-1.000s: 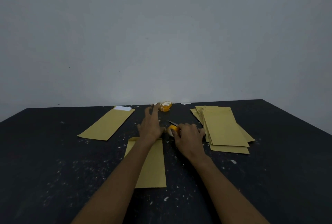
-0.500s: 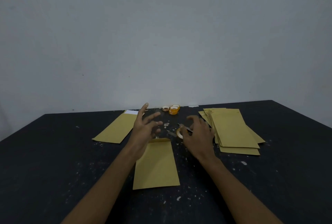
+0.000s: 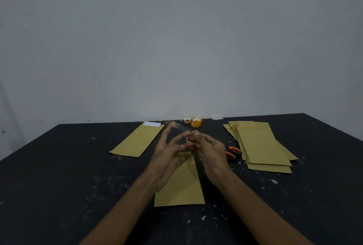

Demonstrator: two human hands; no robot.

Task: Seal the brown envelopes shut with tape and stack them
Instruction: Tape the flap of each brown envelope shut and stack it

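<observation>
My left hand [image 3: 169, 152] and my right hand [image 3: 209, 147] are raised together above the far end of a brown envelope [image 3: 180, 183] lying flat in front of me. A short strip of clear tape [image 3: 180, 128] stretches between them. One end sits on a raised left fingertip, the other where the fingertips of both hands meet and pinch. A second brown envelope [image 3: 137, 140] lies at the left with white paper [image 3: 151, 124] showing at its far end. A stack of brown envelopes [image 3: 261, 144] lies at the right.
Orange-handled scissors [image 3: 231, 151] lie just right of my right hand, against the stack. Small orange tape rolls [image 3: 196, 122] stand at the far edge of the black table [image 3: 59, 185], near the grey wall. White flecks dot the tabletop.
Both hands have lifted off the table and come together, now with a tape strip between them. The scissors, earlier under my right hand, lie uncovered on the table.
</observation>
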